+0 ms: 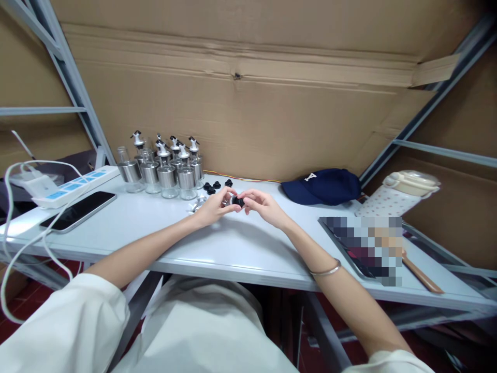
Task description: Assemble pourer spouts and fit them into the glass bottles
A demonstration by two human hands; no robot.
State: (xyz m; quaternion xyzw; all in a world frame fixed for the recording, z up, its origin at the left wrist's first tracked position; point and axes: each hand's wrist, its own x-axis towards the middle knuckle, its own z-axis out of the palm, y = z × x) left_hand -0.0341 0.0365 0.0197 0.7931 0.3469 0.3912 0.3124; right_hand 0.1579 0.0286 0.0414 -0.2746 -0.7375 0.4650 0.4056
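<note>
Above the middle of the table, my left hand closes its thumb and fingers round a small bottle pourer, light-coloured at its left end. Its black stopper end is pinched by the fingers of my right hand. The two hands almost meet there, and fingers cover part of the pourer. Behind my left hand lie several loose black stoppers. Some white and silver pourer parts lie beside that hand, partly hidden by it. Glass bottles with steel sleeves stand behind to the left, several topped with pourers.
At the left are a phone, a white power strip and looping white cables. To the right lie a navy cap, a spotted flask, a partly blurred dark flat item and a wooden handle. Cardboard walls the back.
</note>
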